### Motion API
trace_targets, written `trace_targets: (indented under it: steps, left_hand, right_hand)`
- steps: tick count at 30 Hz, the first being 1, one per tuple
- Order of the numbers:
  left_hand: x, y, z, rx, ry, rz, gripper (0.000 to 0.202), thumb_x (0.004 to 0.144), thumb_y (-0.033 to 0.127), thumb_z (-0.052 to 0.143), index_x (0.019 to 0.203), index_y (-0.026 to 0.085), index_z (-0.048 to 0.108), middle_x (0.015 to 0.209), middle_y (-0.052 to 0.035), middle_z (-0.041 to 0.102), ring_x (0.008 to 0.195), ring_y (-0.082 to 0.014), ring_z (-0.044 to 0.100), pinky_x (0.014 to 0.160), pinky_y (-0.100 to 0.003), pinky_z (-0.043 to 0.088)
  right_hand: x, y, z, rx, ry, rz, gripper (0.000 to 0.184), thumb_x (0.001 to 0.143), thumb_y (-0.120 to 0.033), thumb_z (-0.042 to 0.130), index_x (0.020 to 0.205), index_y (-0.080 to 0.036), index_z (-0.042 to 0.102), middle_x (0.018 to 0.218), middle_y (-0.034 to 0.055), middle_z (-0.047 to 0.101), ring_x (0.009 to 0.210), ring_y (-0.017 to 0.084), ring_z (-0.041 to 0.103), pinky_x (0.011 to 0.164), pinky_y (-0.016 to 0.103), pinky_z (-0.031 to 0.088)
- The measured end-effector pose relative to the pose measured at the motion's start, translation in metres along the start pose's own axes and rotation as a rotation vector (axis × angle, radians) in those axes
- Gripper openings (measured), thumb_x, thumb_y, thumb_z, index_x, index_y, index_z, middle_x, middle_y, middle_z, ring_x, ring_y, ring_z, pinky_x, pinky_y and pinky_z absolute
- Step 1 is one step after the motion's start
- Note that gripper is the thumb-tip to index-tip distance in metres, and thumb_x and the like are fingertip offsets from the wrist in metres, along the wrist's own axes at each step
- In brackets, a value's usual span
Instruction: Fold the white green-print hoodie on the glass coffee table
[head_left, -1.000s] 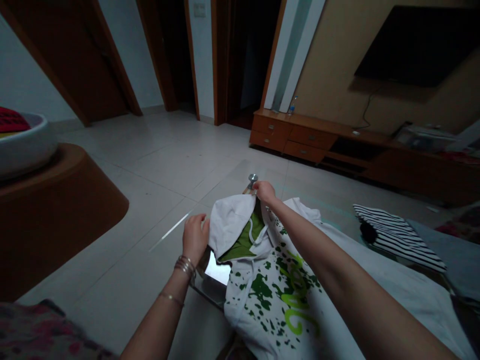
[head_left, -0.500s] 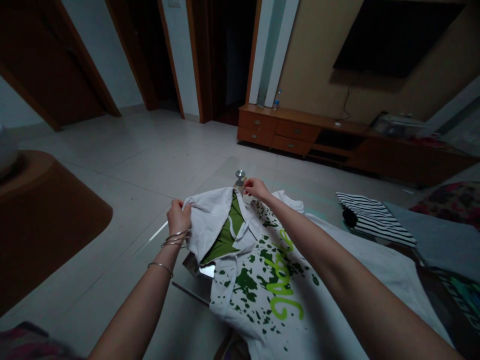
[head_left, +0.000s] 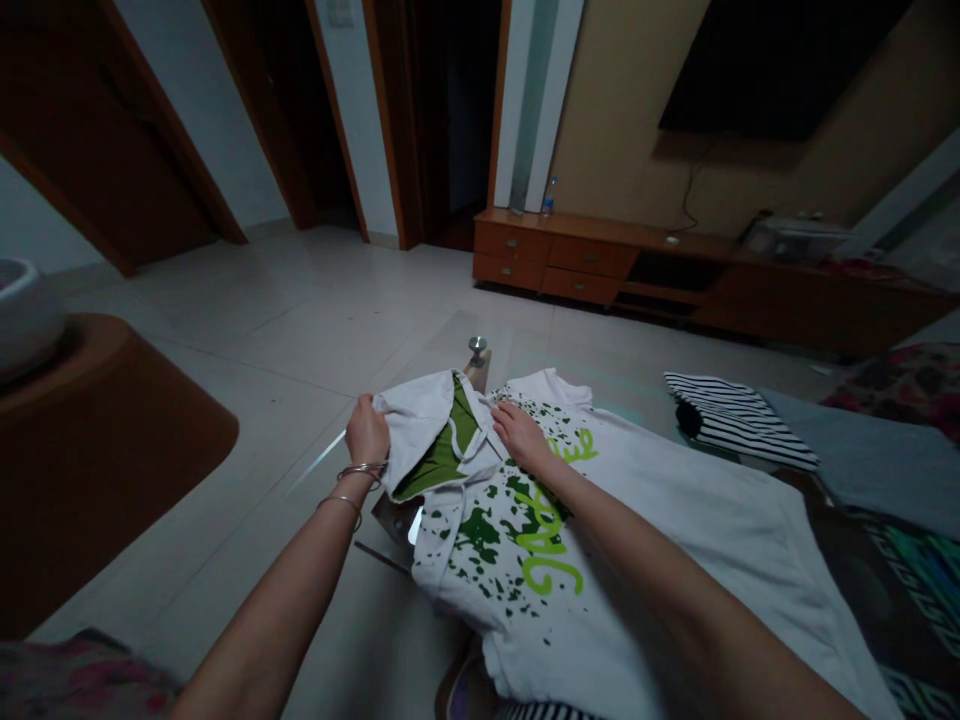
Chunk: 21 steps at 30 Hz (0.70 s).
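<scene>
A white hooded shirt [head_left: 645, 490] with dark green splatters and lime lettering lies spread over a glass table. Its hood [head_left: 412, 410] is turned to the left and shows a green lining [head_left: 439, 462]. My left hand [head_left: 367, 430], with bracelets on the wrist, is closed on the hood's outer edge. At the neckline, my right hand [head_left: 519, 436] rests on the cloth, its fingers stretched out and slightly apart. The fingertips touch the fabric beside the hood opening.
A round metal table fitting [head_left: 478, 346] shows beyond the hood. Folded striped clothing [head_left: 739, 420] lies to the right, near grey cloth [head_left: 862, 450]. At the left, a brown stand [head_left: 142, 430] carries a white pot [head_left: 26, 315]. A low wooden cabinet [head_left: 585, 268] stands along the far wall.
My right hand has come down and nearer, from above the far shoulder onto the neckline. My left hand keeps hold of the hood. The far sleeve now shows more fully.
</scene>
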<state>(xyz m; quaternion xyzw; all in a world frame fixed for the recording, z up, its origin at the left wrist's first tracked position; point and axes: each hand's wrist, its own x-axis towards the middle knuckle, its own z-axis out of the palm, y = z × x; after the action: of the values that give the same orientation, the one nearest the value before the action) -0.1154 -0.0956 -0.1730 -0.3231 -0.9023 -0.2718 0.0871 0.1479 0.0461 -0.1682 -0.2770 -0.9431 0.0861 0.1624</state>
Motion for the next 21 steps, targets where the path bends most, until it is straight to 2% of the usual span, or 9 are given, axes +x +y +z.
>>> trace_targets:
  steps: [4, 7, 9, 10, 13, 15, 17, 19, 21]
  left_hand:
    - [0.009, 0.009, 0.001, -0.019, -0.046, 0.015, 0.032, 0.085, 0.014, 0.047, 0.116, 0.012, 0.049, 0.103, -0.0133, 0.06, 0.093, -0.0222, 0.058, 0.079, -0.03, 0.043]
    - [0.012, 0.006, -0.015, -0.066, -0.099, -0.038, 0.038, 0.083, 0.019, 0.052, 0.119, 0.008, 0.049, 0.102, -0.0149, 0.059, 0.095, -0.0241, 0.057, 0.083, -0.033, 0.044]
    - [0.0, 0.0, -0.035, -0.087, -0.106, -0.044, 0.043, 0.08, 0.025, 0.057, 0.118, 0.005, 0.05, 0.099, -0.016, 0.058, 0.094, -0.0257, 0.056, 0.084, -0.035, 0.045]
    - [-0.011, -0.003, -0.046, -0.097, -0.093, -0.004, 0.042, 0.08, 0.026, 0.057, 0.115, 0.005, 0.052, 0.098, -0.0163, 0.057, 0.096, -0.0267, 0.055, 0.086, -0.037, 0.045]
    - [-0.06, 0.0, -0.075, -0.132, -0.032, 0.296, 0.028, 0.081, 0.026, 0.052, 0.104, 0.011, 0.059, 0.101, -0.0148, 0.055, 0.103, -0.0277, 0.049, 0.094, -0.041, 0.04]
    - [-0.095, 0.018, -0.086, -0.174, -0.097, 0.512, 0.023, 0.083, 0.02, 0.044, 0.098, 0.015, 0.061, 0.101, -0.0121, 0.056, 0.101, -0.0252, 0.049, 0.093, -0.039, 0.04]
    - [-0.117, 0.046, -0.09, -0.192, -0.227, 0.65, 0.029, 0.082, 0.014, 0.04, 0.099, 0.018, 0.063, 0.102, -0.0099, 0.056, 0.1, -0.0225, 0.049, 0.091, -0.035, 0.041]
    - [-0.125, 0.076, -0.088, -0.161, -0.343, 0.709, 0.032, 0.08, 0.013, 0.041, 0.101, 0.021, 0.063, 0.106, -0.0093, 0.057, 0.103, -0.0219, 0.048, 0.092, -0.033, 0.039]
    - [-0.119, 0.103, -0.086, -0.114, -0.414, 0.709, 0.024, 0.079, 0.015, 0.046, 0.091, 0.021, 0.065, 0.107, -0.0106, 0.057, 0.107, -0.0232, 0.047, 0.094, -0.034, 0.038]
  right_hand:
    - [0.003, 0.01, -0.002, 0.115, -0.008, 0.02, 0.039, 0.096, -0.028, 0.038, 0.128, -0.012, 0.053, 0.137, 0.0125, 0.048, 0.129, 0.019, 0.039, 0.11, 0.033, 0.029]
    - [-0.02, 0.003, -0.021, 0.208, 0.026, 0.042, 0.04, 0.095, -0.027, 0.04, 0.131, -0.015, 0.051, 0.136, 0.0122, 0.049, 0.127, 0.018, 0.042, 0.108, 0.035, 0.033]
    - [-0.056, -0.004, -0.04, 0.267, 0.101, 0.063, 0.039, 0.094, -0.028, 0.041, 0.129, -0.016, 0.052, 0.133, 0.0123, 0.053, 0.124, 0.019, 0.046, 0.106, 0.037, 0.036]
    - [-0.08, -0.006, -0.05, 0.294, 0.148, 0.072, 0.038, 0.094, -0.03, 0.041, 0.126, -0.016, 0.054, 0.129, 0.012, 0.055, 0.122, 0.019, 0.048, 0.104, 0.037, 0.038]
    - [-0.166, -0.007, -0.08, 0.356, 0.265, 0.128, 0.033, 0.094, -0.032, 0.039, 0.115, -0.018, 0.06, 0.116, 0.0106, 0.062, 0.11, 0.02, 0.056, 0.097, 0.039, 0.044]
    - [-0.225, -0.002, -0.095, 0.357, 0.305, 0.21, 0.032, 0.095, -0.033, 0.037, 0.107, -0.018, 0.062, 0.108, 0.0106, 0.065, 0.104, 0.021, 0.059, 0.093, 0.04, 0.047]
    - [-0.274, 0.005, -0.103, 0.323, 0.345, 0.313, 0.031, 0.094, -0.034, 0.037, 0.103, -0.019, 0.063, 0.103, 0.0105, 0.066, 0.099, 0.022, 0.061, 0.09, 0.042, 0.048]
    - [-0.311, 0.013, -0.105, 0.299, 0.386, 0.383, 0.031, 0.094, -0.036, 0.038, 0.1, -0.02, 0.064, 0.1, 0.0102, 0.066, 0.095, 0.023, 0.062, 0.087, 0.044, 0.049]
    - [-0.334, 0.021, -0.104, 0.305, 0.435, 0.41, 0.031, 0.093, -0.038, 0.039, 0.097, -0.021, 0.065, 0.097, 0.0098, 0.067, 0.092, 0.024, 0.063, 0.085, 0.044, 0.051]
